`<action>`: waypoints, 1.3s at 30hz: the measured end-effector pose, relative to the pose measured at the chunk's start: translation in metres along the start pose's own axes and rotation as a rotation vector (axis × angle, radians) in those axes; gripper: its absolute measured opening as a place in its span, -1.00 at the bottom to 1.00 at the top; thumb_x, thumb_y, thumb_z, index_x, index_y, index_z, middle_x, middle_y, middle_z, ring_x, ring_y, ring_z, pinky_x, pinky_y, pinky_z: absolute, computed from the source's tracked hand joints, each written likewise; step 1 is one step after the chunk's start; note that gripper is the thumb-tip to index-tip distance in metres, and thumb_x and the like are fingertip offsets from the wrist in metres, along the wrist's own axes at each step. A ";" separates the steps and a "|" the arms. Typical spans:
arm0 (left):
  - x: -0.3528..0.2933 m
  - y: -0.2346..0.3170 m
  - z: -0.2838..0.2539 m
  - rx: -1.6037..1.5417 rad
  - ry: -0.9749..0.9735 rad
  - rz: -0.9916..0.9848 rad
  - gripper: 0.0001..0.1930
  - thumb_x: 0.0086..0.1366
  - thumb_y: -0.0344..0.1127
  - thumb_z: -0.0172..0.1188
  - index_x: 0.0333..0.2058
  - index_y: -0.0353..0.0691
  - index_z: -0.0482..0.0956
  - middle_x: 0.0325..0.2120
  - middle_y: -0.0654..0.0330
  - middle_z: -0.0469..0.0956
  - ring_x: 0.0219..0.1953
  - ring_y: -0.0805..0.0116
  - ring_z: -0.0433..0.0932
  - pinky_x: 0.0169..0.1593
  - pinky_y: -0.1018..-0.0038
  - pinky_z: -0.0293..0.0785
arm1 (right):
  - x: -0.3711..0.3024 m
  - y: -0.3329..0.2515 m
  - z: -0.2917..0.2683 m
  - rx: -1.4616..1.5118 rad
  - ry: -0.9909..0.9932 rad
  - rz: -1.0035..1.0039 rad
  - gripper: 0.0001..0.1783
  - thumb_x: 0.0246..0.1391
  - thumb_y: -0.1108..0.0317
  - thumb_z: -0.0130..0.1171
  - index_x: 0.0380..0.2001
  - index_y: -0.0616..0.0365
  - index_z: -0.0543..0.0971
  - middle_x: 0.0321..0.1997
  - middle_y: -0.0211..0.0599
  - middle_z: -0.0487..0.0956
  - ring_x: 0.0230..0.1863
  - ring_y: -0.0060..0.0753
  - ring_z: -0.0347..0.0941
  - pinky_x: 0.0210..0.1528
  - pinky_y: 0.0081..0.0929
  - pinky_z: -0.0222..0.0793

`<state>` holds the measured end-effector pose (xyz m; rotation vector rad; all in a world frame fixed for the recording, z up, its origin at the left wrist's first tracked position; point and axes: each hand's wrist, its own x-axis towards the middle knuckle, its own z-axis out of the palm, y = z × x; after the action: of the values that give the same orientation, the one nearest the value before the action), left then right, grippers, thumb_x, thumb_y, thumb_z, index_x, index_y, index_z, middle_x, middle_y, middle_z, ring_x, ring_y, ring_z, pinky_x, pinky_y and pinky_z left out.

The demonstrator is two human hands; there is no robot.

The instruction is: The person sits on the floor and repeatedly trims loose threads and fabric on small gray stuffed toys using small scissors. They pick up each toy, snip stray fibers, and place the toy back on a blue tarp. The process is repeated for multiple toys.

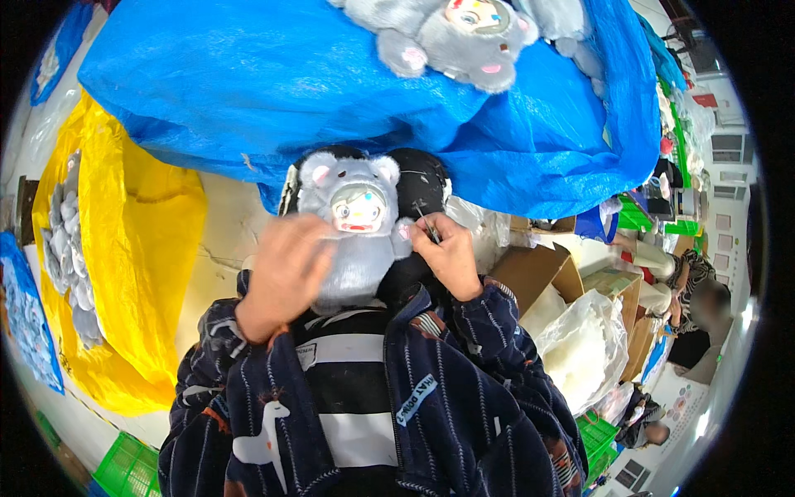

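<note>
A grey plush bear doll (348, 269) with a vinyl face, round ears and pink paw pads rests on my lap, its head away from me. My right hand (450, 255) is closed on a thin pointed metal tool (428, 226), close beside the doll's right-side paw; the fingers cover most of the tool. On the other side, my left hand (286, 269) is smeared by motion near the doll's face and body. Whether its fingers hold anything is hidden by the blur.
Beyond my knees spreads a large blue sack (273, 91) with more grey plush dolls (464, 37) on it. At left stands a yellow sack (145, 248) holding grey plush pieces (70, 248). Cardboard boxes (538, 277), a clear plastic bag (584, 348) and people (696, 298) are at right.
</note>
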<state>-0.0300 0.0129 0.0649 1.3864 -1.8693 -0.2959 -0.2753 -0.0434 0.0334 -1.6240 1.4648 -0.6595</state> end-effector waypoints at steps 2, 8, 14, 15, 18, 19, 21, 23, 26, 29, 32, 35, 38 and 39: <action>0.005 0.014 0.022 -0.118 -0.173 0.141 -0.75 0.06 -0.39 0.24 -0.23 -0.25 0.54 -0.15 0.09 0.50 -0.19 0.16 0.47 -0.15 0.37 0.41 | -0.004 -0.012 -0.006 0.009 0.018 -0.043 -0.77 -0.06 0.32 0.27 -0.45 0.30 0.54 -0.63 -0.20 0.49 -0.56 -0.59 0.40 -0.50 -0.50 0.31; 0.018 0.020 0.091 0.051 -0.344 0.155 -0.67 0.08 -0.25 0.23 -0.15 -0.18 0.54 -0.07 0.20 0.49 -0.15 0.30 0.47 -0.16 0.40 0.45 | -0.012 0.022 -0.026 -0.247 0.060 -0.319 -0.84 0.02 0.45 0.18 -0.31 0.25 0.48 -0.49 -0.22 0.55 -0.50 -0.51 0.49 -0.46 -0.50 0.37; 0.015 0.016 0.090 0.022 -0.348 0.137 -0.64 0.06 -0.27 0.25 -0.12 -0.19 0.54 -0.07 0.17 0.52 -0.15 0.27 0.50 -0.16 0.38 0.47 | -0.048 0.013 -0.054 0.745 0.041 0.306 -0.83 0.16 0.33 0.10 -0.45 0.18 0.43 -0.65 -0.48 0.40 -0.66 -0.79 0.17 -0.62 -0.78 0.03; 0.015 0.017 0.091 0.007 -0.352 0.142 -0.63 0.06 -0.28 0.25 -0.12 -0.19 0.54 -0.08 0.16 0.53 -0.15 0.26 0.51 -0.16 0.38 0.47 | -0.046 0.021 -0.058 0.764 0.036 0.324 -0.80 0.15 0.31 0.11 -0.49 0.17 0.43 -0.66 -0.49 0.40 -0.67 -0.78 0.16 -0.61 -0.77 0.03; 0.018 0.019 0.088 -0.007 -0.344 0.160 -0.62 0.05 -0.29 0.27 -0.11 -0.20 0.54 -0.09 0.14 0.53 -0.17 0.25 0.52 -0.16 0.39 0.48 | -0.026 0.048 -0.052 -0.054 0.144 0.072 -0.76 0.06 0.32 0.21 -0.49 0.31 0.47 -0.59 -0.35 0.49 -0.62 -0.51 0.32 -0.52 -0.50 0.24; 0.018 0.019 0.089 -0.009 -0.333 0.164 -0.62 0.05 -0.30 0.27 -0.11 -0.20 0.54 -0.09 0.14 0.53 -0.17 0.25 0.52 -0.17 0.39 0.48 | -0.019 0.045 -0.050 -0.252 0.173 -0.046 -0.75 0.03 0.33 0.24 -0.43 0.34 0.48 -0.53 -0.30 0.52 -0.58 -0.45 0.37 -0.48 -0.44 0.30; 0.016 0.018 0.090 0.000 -0.329 0.164 -0.62 0.05 -0.30 0.27 -0.11 -0.21 0.54 -0.10 0.14 0.53 -0.18 0.26 0.52 -0.16 0.40 0.48 | -0.010 0.019 -0.042 -0.107 0.167 -0.083 -0.74 -0.02 0.34 0.27 -0.38 0.32 0.48 -0.46 -0.22 0.53 -0.55 -0.30 0.40 -0.43 -0.40 0.34; 0.016 0.016 0.088 0.010 -0.321 0.175 -0.62 0.05 -0.29 0.27 -0.11 -0.22 0.54 -0.10 0.14 0.53 -0.18 0.26 0.52 -0.15 0.40 0.48 | -0.005 0.006 -0.033 -0.020 0.069 -0.125 -0.74 -0.06 0.40 0.29 -0.31 0.27 0.48 -0.36 -0.11 0.53 -0.50 -0.14 0.43 -0.41 -0.39 0.37; 0.018 0.016 0.091 -0.023 -0.335 0.198 -0.60 0.06 -0.29 0.26 -0.09 -0.23 0.52 -0.10 0.14 0.53 -0.18 0.27 0.53 -0.11 0.41 0.47 | -0.005 0.035 -0.010 -0.181 0.074 -0.291 -0.85 0.00 0.43 0.20 -0.39 0.24 0.46 -0.44 -0.08 0.50 -0.48 -0.25 0.47 -0.41 -0.36 0.38; 0.022 0.020 0.088 -0.069 -0.319 0.195 -0.60 0.06 -0.29 0.26 -0.08 -0.22 0.51 -0.05 0.19 0.50 -0.21 0.29 0.50 -0.12 0.42 0.44 | -0.003 0.023 -0.019 0.856 0.101 0.403 -0.86 0.09 0.33 0.11 -0.49 0.12 0.43 -0.67 -0.48 0.35 -0.72 -0.63 0.20 -0.69 -0.62 0.06; 0.016 0.016 0.090 -0.078 -0.308 0.192 -0.60 0.06 -0.31 0.26 -0.09 -0.21 0.51 -0.04 0.22 0.49 -0.25 0.31 0.47 -0.16 0.44 0.43 | 0.001 0.023 -0.048 1.160 0.224 0.315 -0.85 0.16 0.29 0.04 -0.47 0.05 0.41 -0.63 -0.63 0.30 -0.72 -0.80 0.04 -0.70 -0.76 -0.12; 0.019 0.018 0.085 -0.132 -0.301 0.205 -0.65 0.04 -0.33 0.28 -0.15 -0.23 0.53 -0.10 0.21 0.52 -0.31 0.31 0.47 -0.22 0.44 0.43 | 0.001 0.009 -0.062 0.839 0.282 0.161 -0.93 0.14 0.38 0.07 -0.30 0.08 0.49 -0.50 -0.60 0.40 -0.63 -0.82 0.11 -0.65 -0.79 -0.06; 0.020 0.018 0.066 -0.094 -0.190 0.330 -0.74 0.01 -0.37 0.30 -0.27 -0.24 0.57 -0.20 0.19 0.54 -0.37 0.31 0.47 -0.29 0.41 0.42 | 0.005 -0.013 -0.040 0.389 0.135 -0.087 -0.66 0.09 0.39 0.16 -0.03 0.18 0.48 -0.22 -0.43 0.50 -0.37 -0.71 0.31 -0.40 -0.75 0.18; 0.020 0.016 0.058 -0.079 -0.132 0.393 -0.78 0.00 -0.39 0.30 -0.32 -0.25 0.58 -0.23 0.18 0.54 -0.39 0.31 0.47 -0.31 0.40 0.41 | 0.009 -0.012 -0.037 0.297 0.047 -0.151 -0.60 0.09 0.37 0.17 0.01 0.22 0.46 -0.17 -0.36 0.50 -0.29 -0.63 0.35 -0.31 -0.71 0.25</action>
<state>-0.0839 -0.0135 0.0445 0.9387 -2.1637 -0.2627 -0.2972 -0.0605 0.0614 -1.5032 1.2173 -0.9586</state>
